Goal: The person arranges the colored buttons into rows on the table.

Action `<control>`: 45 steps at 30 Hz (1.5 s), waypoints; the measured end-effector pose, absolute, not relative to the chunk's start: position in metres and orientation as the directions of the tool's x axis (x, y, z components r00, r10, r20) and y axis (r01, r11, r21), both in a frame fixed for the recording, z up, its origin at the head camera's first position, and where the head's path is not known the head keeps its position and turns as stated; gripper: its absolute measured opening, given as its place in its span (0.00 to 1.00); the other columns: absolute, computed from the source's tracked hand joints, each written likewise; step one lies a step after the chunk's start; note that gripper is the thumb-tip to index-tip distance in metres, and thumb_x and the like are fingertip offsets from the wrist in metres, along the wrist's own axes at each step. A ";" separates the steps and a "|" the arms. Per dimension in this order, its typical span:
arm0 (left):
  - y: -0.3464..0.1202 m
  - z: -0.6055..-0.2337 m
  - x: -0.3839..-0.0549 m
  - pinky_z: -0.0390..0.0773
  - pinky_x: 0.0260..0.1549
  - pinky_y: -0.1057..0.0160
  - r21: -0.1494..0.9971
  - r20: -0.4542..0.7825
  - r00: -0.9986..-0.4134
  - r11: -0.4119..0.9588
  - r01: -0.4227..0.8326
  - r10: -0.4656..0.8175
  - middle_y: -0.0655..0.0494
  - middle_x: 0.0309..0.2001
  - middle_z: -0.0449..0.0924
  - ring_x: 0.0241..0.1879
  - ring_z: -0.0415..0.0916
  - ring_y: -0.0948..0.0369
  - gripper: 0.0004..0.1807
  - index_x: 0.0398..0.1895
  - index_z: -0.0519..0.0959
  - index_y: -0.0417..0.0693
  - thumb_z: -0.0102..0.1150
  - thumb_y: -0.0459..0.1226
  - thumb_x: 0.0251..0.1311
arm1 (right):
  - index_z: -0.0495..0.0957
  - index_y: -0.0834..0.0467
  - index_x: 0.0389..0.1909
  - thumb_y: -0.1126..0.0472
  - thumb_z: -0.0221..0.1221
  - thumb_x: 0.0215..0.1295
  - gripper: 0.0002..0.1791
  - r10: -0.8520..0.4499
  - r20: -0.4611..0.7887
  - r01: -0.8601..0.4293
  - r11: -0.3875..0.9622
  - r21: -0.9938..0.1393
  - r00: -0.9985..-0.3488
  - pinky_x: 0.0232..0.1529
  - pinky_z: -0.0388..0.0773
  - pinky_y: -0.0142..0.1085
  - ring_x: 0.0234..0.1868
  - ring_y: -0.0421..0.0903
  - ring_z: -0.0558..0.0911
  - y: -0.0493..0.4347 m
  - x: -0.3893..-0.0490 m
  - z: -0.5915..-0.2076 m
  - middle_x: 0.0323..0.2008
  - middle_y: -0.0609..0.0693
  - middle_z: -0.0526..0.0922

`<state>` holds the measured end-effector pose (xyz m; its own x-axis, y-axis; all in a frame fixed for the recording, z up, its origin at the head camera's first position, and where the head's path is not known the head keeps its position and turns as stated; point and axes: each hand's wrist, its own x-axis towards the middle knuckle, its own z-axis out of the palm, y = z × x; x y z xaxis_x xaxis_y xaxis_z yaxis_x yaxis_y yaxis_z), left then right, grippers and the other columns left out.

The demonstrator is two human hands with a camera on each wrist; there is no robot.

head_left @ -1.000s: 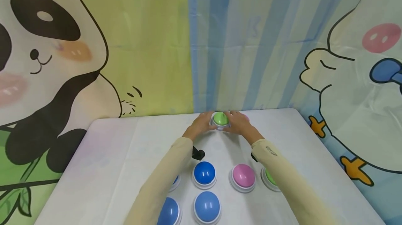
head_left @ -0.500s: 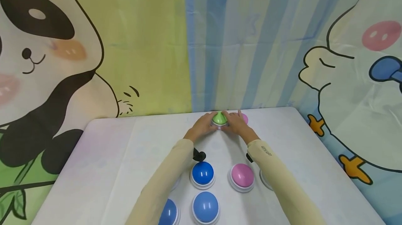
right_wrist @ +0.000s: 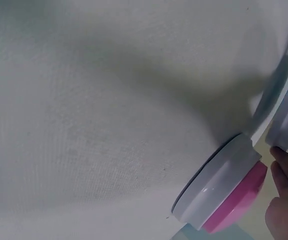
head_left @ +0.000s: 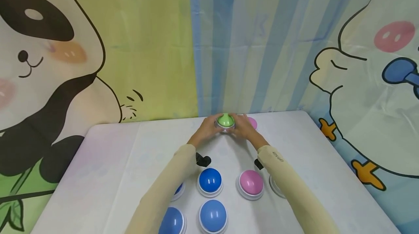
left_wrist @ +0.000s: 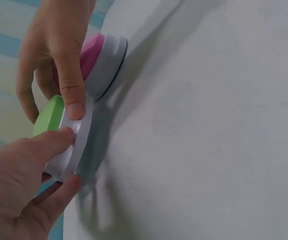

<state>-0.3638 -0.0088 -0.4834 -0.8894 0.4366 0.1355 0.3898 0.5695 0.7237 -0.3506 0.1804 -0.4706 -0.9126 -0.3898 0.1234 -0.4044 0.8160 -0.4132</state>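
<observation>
At the table's far edge, a push button with a green dome [head_left: 226,120] and a white round base [left_wrist: 81,142] is held between both hands. My left hand [head_left: 207,128] grips its left side, with thumb and fingers on the base in the left wrist view. Opposite, my right hand [head_left: 244,128] grips the right side, its thumb pressed on the base rim. A shadowed gap shows between the base and the tabletop, so the button is slightly raised. A pink push button [right_wrist: 236,200] stands on the table close by my right hand, partly hidden by it in the head view.
Nearer on the white table [head_left: 108,168] stand several blue buttons [head_left: 210,180] and another pink button [head_left: 251,182]. A white base [head_left: 275,187] shows beside the right sleeve, its dome hidden. A printed cloth backdrop [head_left: 157,45] rises behind the table's far edge.
Both hands have closed in on the green button and raised it slightly, shifting it a little left. More of the pink button beside the right hand shows now. The head view has shifted slightly.
</observation>
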 end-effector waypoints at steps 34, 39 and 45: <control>-0.019 -0.459 -0.325 0.80 0.55 0.58 0.746 0.150 -0.856 0.512 0.426 0.494 0.48 0.64 0.73 0.58 0.75 0.52 0.35 0.65 0.71 0.47 0.71 0.39 0.53 | 0.67 0.65 0.64 0.61 0.71 0.53 0.38 -0.251 0.248 -0.353 0.640 -0.683 -0.936 0.59 0.77 0.50 0.58 0.57 0.76 0.182 -0.292 -0.457 0.59 0.62 0.74; -0.020 -0.460 -0.317 0.80 0.54 0.58 0.735 0.145 -0.846 0.517 0.439 0.513 0.49 0.63 0.74 0.57 0.75 0.53 0.35 0.65 0.71 0.48 0.72 0.39 0.52 | 0.68 0.66 0.62 0.62 0.71 0.52 0.37 -0.232 0.249 -0.340 0.643 -0.687 -0.940 0.57 0.78 0.50 0.57 0.56 0.76 0.180 -0.280 -0.457 0.57 0.62 0.75; -0.021 -0.461 -0.309 0.82 0.52 0.61 0.722 0.178 -0.830 0.503 0.475 0.529 0.49 0.58 0.77 0.55 0.77 0.54 0.35 0.64 0.72 0.48 0.73 0.40 0.51 | 0.69 0.65 0.62 0.60 0.71 0.52 0.36 -0.216 0.245 -0.326 0.665 -0.672 -0.945 0.56 0.79 0.50 0.57 0.56 0.76 0.180 -0.267 -0.456 0.57 0.61 0.75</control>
